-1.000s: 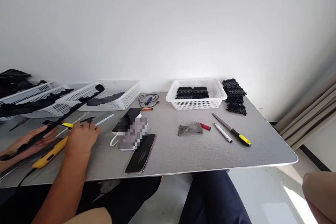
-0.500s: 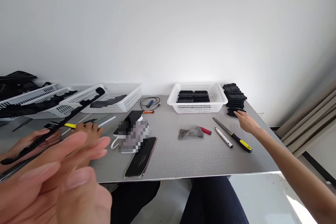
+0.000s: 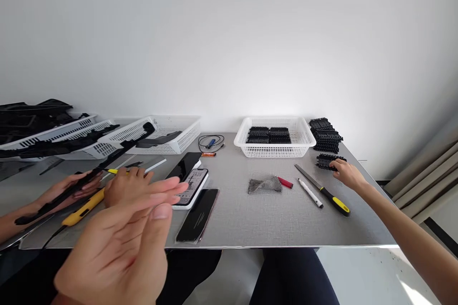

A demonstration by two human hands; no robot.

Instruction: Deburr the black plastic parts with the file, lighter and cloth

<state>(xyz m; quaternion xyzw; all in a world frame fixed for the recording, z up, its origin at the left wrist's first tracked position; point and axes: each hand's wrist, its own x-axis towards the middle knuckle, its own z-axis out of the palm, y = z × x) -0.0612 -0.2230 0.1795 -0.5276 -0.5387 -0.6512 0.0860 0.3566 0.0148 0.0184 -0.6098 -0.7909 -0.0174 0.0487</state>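
Note:
My right hand (image 3: 347, 175) grips the right end of a black ribbed part (image 3: 325, 161) at the right of the table. Behind it stands a stack of similar black parts (image 3: 326, 136). My left hand (image 3: 125, 243) is raised close to the camera at the lower left, palm turned inward, fingers stretched out and holding nothing. A white basket (image 3: 275, 151) at the back holds several black ribbed parts (image 3: 269, 135). In front of my right hand lies a file (image 3: 334, 201) with a black and yellow handle, beside a white marker (image 3: 310, 193).
A red cap (image 3: 285, 182) and grey mesh (image 3: 265, 185) lie mid-table. Phones (image 3: 198, 214) rest left of them, near a coiled cable (image 3: 211, 142). At the left, another person's hands (image 3: 77, 185) hold a long black strip (image 3: 89, 176) by a yellow tool (image 3: 84, 207) and white baskets (image 3: 182, 139).
My right hand has drawn one black part away from the stack, toward me. My left hand has moved right and farther from the camera. The view has shifted slightly left.

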